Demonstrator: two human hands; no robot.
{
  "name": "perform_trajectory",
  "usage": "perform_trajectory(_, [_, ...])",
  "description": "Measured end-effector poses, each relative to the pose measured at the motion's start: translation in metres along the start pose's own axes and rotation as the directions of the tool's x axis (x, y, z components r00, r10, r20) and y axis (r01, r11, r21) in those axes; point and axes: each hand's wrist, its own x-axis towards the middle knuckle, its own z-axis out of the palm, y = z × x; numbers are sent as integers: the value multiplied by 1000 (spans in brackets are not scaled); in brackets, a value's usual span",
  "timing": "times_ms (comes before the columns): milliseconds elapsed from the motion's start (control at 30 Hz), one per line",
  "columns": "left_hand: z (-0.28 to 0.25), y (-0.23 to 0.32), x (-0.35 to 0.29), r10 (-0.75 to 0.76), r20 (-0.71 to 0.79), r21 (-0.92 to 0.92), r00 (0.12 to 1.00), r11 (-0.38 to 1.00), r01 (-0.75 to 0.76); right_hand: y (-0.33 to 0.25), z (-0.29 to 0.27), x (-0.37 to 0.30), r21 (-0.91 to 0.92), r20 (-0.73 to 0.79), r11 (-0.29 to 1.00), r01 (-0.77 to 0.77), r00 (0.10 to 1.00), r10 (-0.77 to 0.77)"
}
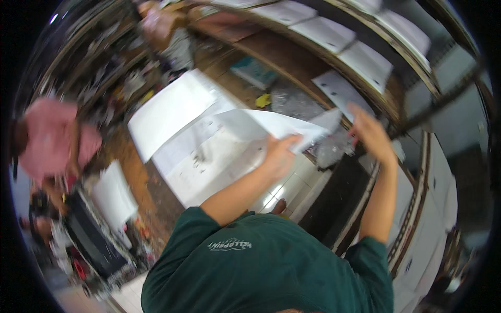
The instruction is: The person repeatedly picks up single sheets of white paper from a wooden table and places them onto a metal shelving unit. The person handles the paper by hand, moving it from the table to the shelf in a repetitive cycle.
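Observation:
My left hand (pixel 279 156) is closed on the near corner of a white sheet (pixel 284 124), thumb on top. The sheet lifts and curves over the workbench, above a large white board (pixel 224 151) with dark smudges. A stack of white paper (pixel 169 112) lies at the board's far left. Raised at the right, my right hand (pixel 369 134) is beside a white sheet (pixel 342 91) on the lowest shelf edge. Its fingers are smeared by motion, so whether they grip that sheet is unclear.
Wooden shelves hold several white sheets (pixel 326 32) at the upper right. Clear plastic wrap (pixel 295 101), a yellow scrap (pixel 263 100) and a teal package (pixel 254 72) lie beyond the sheet. At the left, a person in pink (pixel 55 138) stands by a dark machine (pixel 96 235).

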Motion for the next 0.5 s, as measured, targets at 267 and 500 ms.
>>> perform_trajectory(267, [-42, -38, -94, -125, 253, -123, 959, 979, 160, 23, 124, -91, 119, -293, 992, -49, 953, 82])
perform_trajectory(500, [-237, -48, -184, -241, 230, 100, 943, 970, 223, 60, 54, -117, 226, -525, 974, 2, 842, 120])
